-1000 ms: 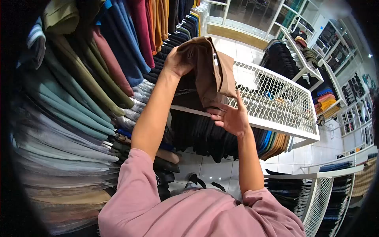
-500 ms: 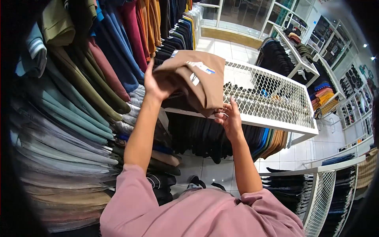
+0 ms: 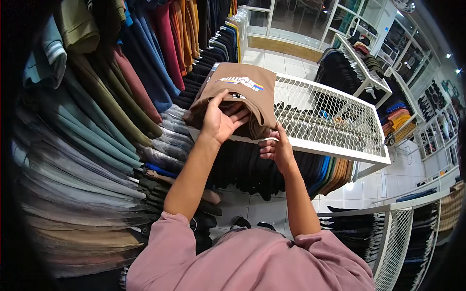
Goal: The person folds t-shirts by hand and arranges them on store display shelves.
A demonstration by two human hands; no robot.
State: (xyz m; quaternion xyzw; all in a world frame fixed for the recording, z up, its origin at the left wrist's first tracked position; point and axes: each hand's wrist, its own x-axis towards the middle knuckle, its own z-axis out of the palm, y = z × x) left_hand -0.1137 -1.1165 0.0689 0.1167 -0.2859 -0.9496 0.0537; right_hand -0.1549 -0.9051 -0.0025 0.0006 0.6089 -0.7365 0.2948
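Observation:
A folded brown shirt [image 3: 259,104] with a white, blue and yellow print lies on the left end of a white mesh-topped rack [image 3: 335,133]. My left hand [image 3: 221,121] is palm up at the shirt's near edge, with the thumb over the neckline and the spread fingers against the loose folds. At the shirt's near right corner is my right hand [image 3: 277,149], its thumb on the fabric edge and its other fingers curled below. The shirt's underside is hidden.
Hanging garments [image 3: 92,111] in many colours crowd the left side. Dark clothes [image 3: 252,167] hang below the mesh top. Another white rack [image 3: 395,228] stands at the lower right, and further racks [image 3: 361,63] are at the back right. White floor tiles [image 3: 276,63] show beyond.
My left hand has moved right and down from the shirt's left side to its near edge. The shirt's raised part now lies flatter, with more print showing. My right hand has shifted slightly.

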